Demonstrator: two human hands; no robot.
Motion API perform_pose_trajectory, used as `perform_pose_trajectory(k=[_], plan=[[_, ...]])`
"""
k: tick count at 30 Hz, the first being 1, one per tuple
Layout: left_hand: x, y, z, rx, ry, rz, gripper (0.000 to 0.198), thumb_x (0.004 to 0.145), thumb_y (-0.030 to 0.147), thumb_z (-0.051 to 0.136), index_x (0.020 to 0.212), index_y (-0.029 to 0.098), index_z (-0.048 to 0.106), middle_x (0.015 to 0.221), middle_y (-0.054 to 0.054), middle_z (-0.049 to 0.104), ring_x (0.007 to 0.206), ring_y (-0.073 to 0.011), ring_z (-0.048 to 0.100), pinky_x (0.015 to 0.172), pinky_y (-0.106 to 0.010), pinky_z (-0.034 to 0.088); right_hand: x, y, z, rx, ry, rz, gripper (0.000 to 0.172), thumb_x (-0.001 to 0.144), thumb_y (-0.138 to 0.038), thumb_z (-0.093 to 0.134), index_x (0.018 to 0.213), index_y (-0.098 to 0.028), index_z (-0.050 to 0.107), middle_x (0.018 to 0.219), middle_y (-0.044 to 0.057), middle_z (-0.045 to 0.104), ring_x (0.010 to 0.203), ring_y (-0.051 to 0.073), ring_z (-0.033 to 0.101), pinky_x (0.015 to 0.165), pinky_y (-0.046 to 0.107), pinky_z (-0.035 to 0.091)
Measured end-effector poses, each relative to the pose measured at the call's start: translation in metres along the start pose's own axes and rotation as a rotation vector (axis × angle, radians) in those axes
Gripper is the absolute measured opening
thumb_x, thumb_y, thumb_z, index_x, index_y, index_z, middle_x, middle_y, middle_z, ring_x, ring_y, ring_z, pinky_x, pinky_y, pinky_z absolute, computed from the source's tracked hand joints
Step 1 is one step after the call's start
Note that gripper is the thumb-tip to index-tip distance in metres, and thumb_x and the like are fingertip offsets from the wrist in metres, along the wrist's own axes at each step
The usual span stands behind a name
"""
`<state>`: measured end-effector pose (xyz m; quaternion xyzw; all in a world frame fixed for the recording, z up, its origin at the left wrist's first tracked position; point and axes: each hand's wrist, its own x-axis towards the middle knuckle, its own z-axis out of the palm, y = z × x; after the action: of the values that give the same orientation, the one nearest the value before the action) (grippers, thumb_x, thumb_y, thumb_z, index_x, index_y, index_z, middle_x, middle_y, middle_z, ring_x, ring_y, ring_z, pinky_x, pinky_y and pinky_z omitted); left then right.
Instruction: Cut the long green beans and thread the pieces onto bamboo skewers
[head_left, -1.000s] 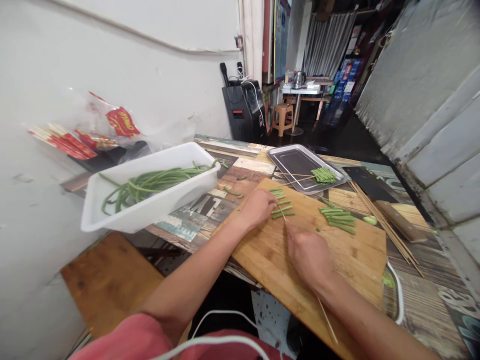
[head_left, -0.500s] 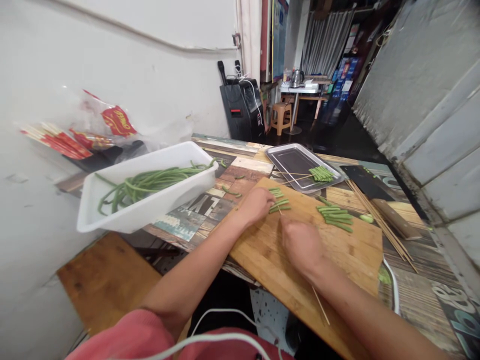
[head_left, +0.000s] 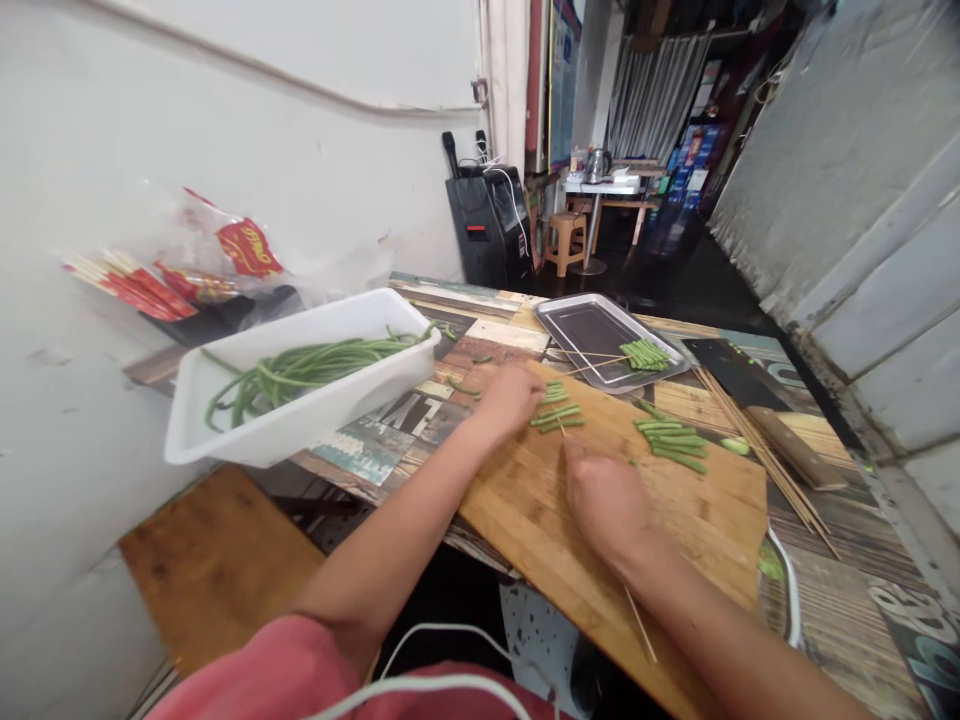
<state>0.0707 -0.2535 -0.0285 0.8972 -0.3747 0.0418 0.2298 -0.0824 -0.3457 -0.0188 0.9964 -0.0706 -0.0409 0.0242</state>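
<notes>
Left hand shifted, curled beside beans

The board is smooth wood, the near skewer matt wood. The left tub is smooth plastic; the far tray, shiny metal. The knife handle at right is wood. The near sleeve is matt cloth, the far floor glossy.
</notes>
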Motion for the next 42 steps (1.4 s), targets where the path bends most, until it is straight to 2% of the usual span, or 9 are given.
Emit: perform_pose_trajectory(k=[3, 9, 12, 21, 26, 42], plan=[[0.001, 0.001, 0.005, 0.015, -0.052, 0.022, 0.015, 0.075, 0.014, 0.057, 0.071, 0.014, 0.072, 0.076, -0.008, 0.068, 0.08, -0.0201, 0.059, 0.077, -0.029, 0.043, 0.0, 0.001, 0.002, 0.003, 0.02, -0.012, 0.037, 0.089, -0.008, 0.034, 0.117, -0.008, 0.058, 0.079, 0.014, 0.07, 0.071, 0.023, 0.069, 0.058, 0.028, 0.048], [-0.002, 0.001, 0.012, 0.037, -0.027, 0.069, 0.015, 0.075, 0.015, 0.056, 0.071, 0.016, 0.07, 0.076, -0.006, 0.068, 0.079, -0.0192, 0.058, 0.077, -0.029, 0.043, 0.0, 0.002, 0.003, 0.013, 0.031, -0.018, 0.037, 0.089, -0.008, 0.035, 0.117, -0.01, 0.058, 0.081, 0.013, 0.071, 0.069, 0.023, 0.068, 0.056, 0.03, 0.048], [-0.004, 0.005, 0.01, 0.059, -0.047, 0.048, 0.015, 0.075, 0.015, 0.056, 0.069, 0.016, 0.069, 0.073, -0.006, 0.068, 0.075, -0.0193, 0.058, 0.073, -0.029, 0.043, 0.0, 0.002, 0.002, 0.022, 0.023, -0.011, 0.037, 0.089, -0.008, 0.035, 0.119, -0.009, 0.057, 0.08, 0.014, 0.071, 0.07, 0.023, 0.069, 0.057, 0.029, 0.049], [-0.008, 0.005, 0.008, -0.063, -0.053, 0.005, 0.018, 0.074, 0.01, 0.054, 0.071, 0.015, 0.071, 0.074, -0.004, 0.069, 0.07, -0.0174, 0.059, 0.068, -0.026, 0.042, -0.003, 0.004, 0.006, 0.017, 0.068, -0.022, 0.038, 0.089, -0.009, 0.034, 0.119, -0.01, 0.058, 0.077, 0.012, 0.071, 0.069, 0.025, 0.069, 0.055, 0.032, 0.05], [-0.007, 0.004, 0.011, -0.05, -0.04, 0.014, 0.02, 0.073, 0.01, 0.053, 0.073, 0.015, 0.071, 0.077, -0.005, 0.07, 0.072, -0.0176, 0.06, 0.071, -0.027, 0.044, -0.003, 0.006, 0.008, 0.01, 0.087, -0.023, 0.038, 0.091, -0.012, 0.033, 0.118, -0.009, 0.059, 0.072, 0.012, 0.07, 0.067, 0.025, 0.069, 0.054, 0.03, 0.049], [-0.007, 0.01, 0.004, -0.022, -0.084, 0.009, 0.022, 0.075, 0.009, 0.052, 0.078, 0.013, 0.073, 0.081, -0.007, 0.071, 0.077, -0.0199, 0.061, 0.073, -0.028, 0.045, -0.003, 0.006, 0.007, 0.032, 0.055, -0.011, 0.036, 0.092, -0.013, 0.033, 0.115, -0.011, 0.06, 0.077, 0.012, 0.071, 0.071, 0.024, 0.069, 0.055, 0.029, 0.046]])
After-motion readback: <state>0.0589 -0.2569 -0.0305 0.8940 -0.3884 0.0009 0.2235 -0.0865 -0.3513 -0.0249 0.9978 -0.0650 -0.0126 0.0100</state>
